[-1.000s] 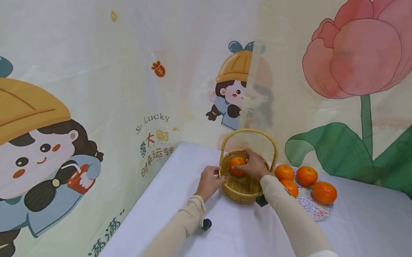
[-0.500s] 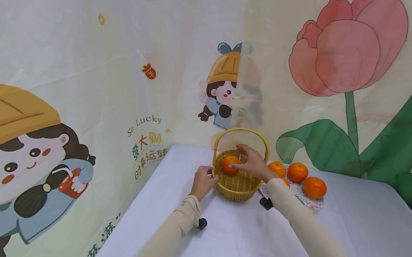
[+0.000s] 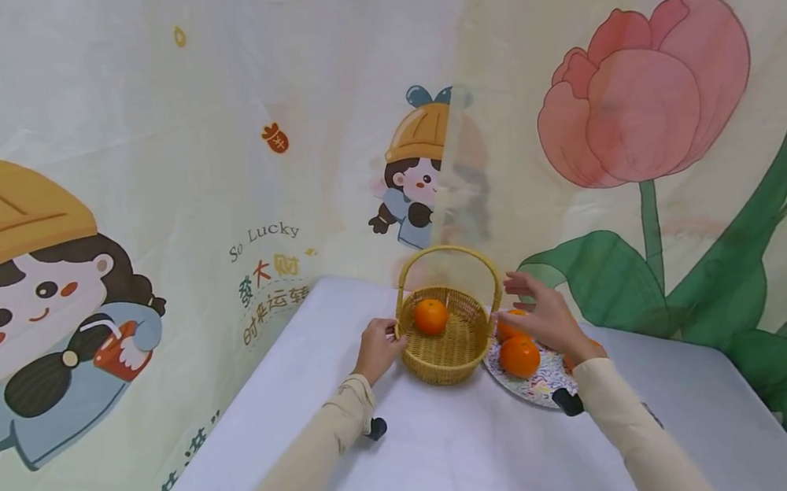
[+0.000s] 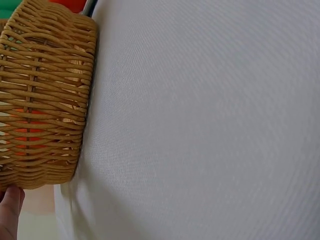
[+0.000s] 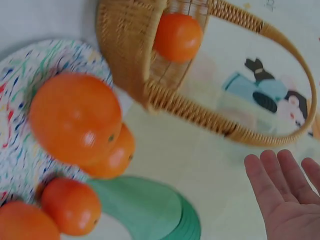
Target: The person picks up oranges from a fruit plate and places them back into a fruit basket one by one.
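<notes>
Head view: the left hand [image 3: 378, 350] pinches the basket [image 3: 441, 372] at its left rim; one orange [image 3: 431, 317] lies inside, far left. The right hand [image 3: 548, 319], empty, fingers loosely extended, is near the plate [image 3: 539, 393] of oranges [image 3: 520, 356] at right. Wicker is presumably light and stiff, best held by rim or handle [image 3: 445, 249]; fruit, firm, smooth, best cupped. White cloth [image 3: 420, 448] lies beneath; printed hangings [image 3: 339, 195] stand behind.

The basket [image 3: 446, 372] is showing a golden-tan weave. The oranges [image 3: 520, 356] are displaying bright orange. The plate [image 5: 20, 85] is carrying red, blue and green flecks on white. The worktop [image 3: 420, 452] is presenting white; the sleeves [image 3: 311, 467] are showing beige.
</notes>
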Tool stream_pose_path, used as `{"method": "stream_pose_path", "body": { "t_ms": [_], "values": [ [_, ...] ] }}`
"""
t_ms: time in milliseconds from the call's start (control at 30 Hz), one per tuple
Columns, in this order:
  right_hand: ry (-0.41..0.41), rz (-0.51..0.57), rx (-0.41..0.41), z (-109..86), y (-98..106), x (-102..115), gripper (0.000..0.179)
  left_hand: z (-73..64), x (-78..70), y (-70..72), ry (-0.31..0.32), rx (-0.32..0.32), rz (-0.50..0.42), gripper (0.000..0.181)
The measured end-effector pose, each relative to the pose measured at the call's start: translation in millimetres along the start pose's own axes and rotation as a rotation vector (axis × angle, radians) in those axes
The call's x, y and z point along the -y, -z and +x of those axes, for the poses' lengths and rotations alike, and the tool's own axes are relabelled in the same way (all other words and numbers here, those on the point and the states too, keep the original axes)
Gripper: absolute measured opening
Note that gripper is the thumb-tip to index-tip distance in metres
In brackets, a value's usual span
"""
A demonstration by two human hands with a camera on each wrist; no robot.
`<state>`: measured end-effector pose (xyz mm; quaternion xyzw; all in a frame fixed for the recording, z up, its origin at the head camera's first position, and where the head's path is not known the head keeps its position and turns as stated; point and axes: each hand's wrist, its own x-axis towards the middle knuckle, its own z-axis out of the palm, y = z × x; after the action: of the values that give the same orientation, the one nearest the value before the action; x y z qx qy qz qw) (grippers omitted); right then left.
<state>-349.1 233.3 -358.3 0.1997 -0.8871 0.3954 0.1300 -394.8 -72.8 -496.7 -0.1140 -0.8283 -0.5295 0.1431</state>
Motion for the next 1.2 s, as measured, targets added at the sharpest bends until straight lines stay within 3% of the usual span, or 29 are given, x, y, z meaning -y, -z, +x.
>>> {"method": "stream_pose_path", "body": {
  "t_ms": [267,667,1200],
  "values": [
    [-0.121,-0.018,-0.125,-23.3,30.2,-46.9,0.078,-3.7,5.1,4.1,0.033,0.001,0.013,0.040],
    [-0.374,0.013,-0.217,-56.4,44.2,-106.4,0.089,-4.7,11.5,5.1,0.029,-0.010,-0.024,0.037],
    [-0.597,-0.002,-0.312,-80.0,30.7,-154.8,0.090,-0.4,4.9,-1.6,0.008,-0.006,-0.041,0.036]
  ]
}}
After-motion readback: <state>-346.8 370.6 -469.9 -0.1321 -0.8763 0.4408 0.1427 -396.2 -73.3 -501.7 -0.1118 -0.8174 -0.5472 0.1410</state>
